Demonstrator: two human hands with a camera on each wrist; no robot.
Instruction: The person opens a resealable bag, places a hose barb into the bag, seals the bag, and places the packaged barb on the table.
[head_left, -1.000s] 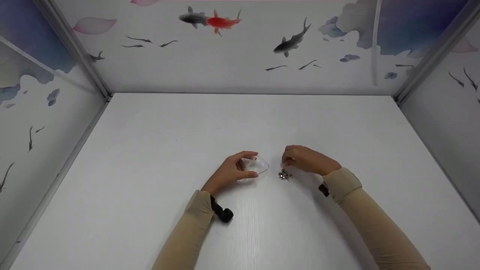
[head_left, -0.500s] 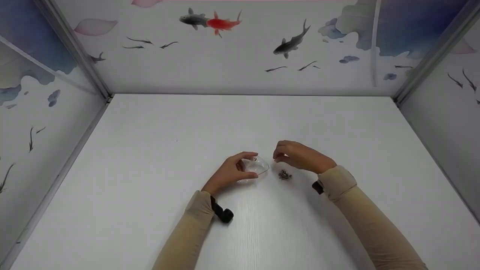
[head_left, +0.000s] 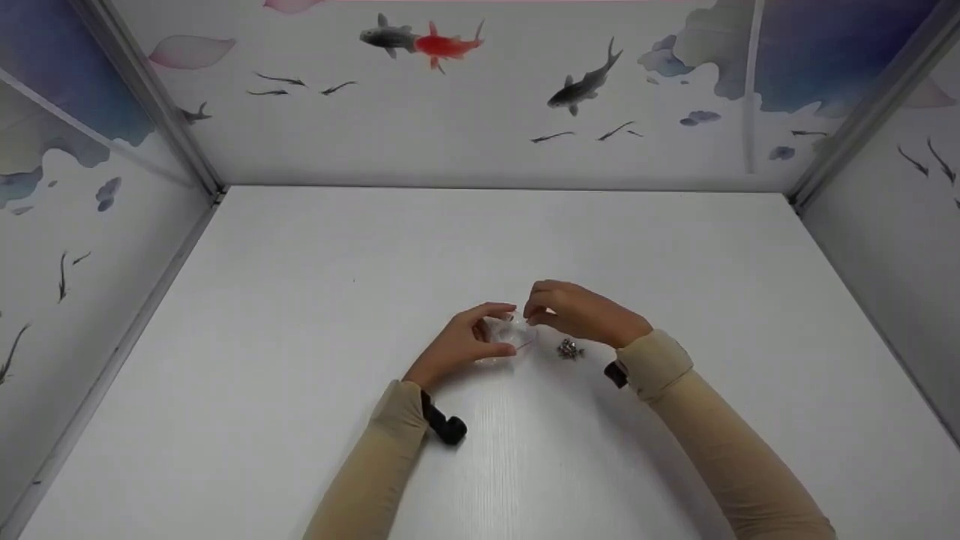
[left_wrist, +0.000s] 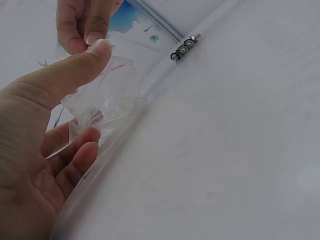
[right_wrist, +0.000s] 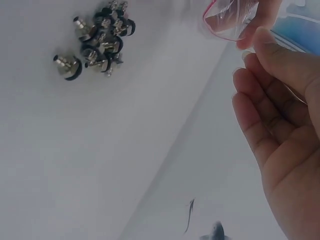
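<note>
My left hand (head_left: 455, 345) holds a clear plastic zip bag (left_wrist: 117, 92), its thumb on one side and fingers on the other, so the mouth is spread. A red line runs along the bag's rim. Right at that mouth is my right hand (head_left: 581, 309), thumb and forefinger tips brought together and the other fingers bent. Anything between those tips is hidden in every view. To the right of the bag, below my right hand in the head view, lies a small pile of metal fittings (right_wrist: 102, 40) with dark rings.
The white tabletop (head_left: 300, 247) carries the pile. Printed panels (head_left: 465, 142) with fish stand at the back and both sides. Each wrist wears a black camera strap, such as the left one (head_left: 448, 429).
My right hand has moved left from over the pile of fittings to the bag's mouth. My left hand has kept its hold on the bag in the same place.
</note>
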